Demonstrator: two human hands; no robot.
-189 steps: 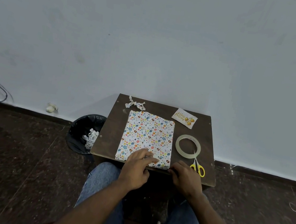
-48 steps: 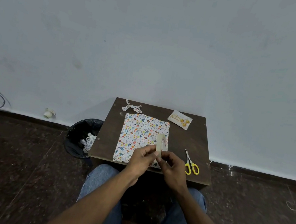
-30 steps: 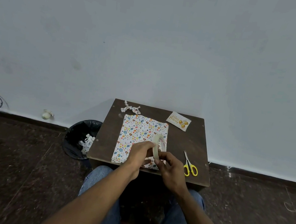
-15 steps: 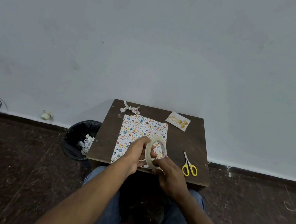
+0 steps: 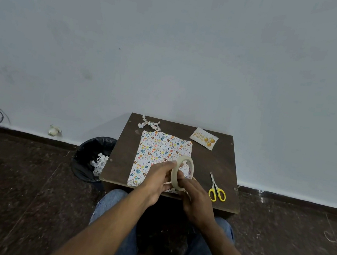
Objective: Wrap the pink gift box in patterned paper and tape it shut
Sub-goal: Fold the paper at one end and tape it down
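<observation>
The gift box, covered in white paper with a coloured pattern (image 5: 159,152), lies flat on a small dark wooden table (image 5: 219,159). No pink shows. Both hands hover over the box's near end and hold a roll of clear tape (image 5: 182,172) upright between them. My left hand (image 5: 158,179) grips the roll's left rim with fingers and thumb. My right hand (image 5: 194,194) holds its lower right side, fingertips on the tape band. The near right corner of the wrapped box is hidden behind the hands.
Yellow-handled scissors (image 5: 216,190) lie on the table right of the hands. A birthday card (image 5: 204,138) sits at the far right corner, a paper scrap bow (image 5: 150,122) at the far left. A black bin (image 5: 93,158) with paper scraps stands left of the table.
The tape roll was lifted off the table and brought between both hands over the box's near end. In the last second it has turned so its ring faces me more.
</observation>
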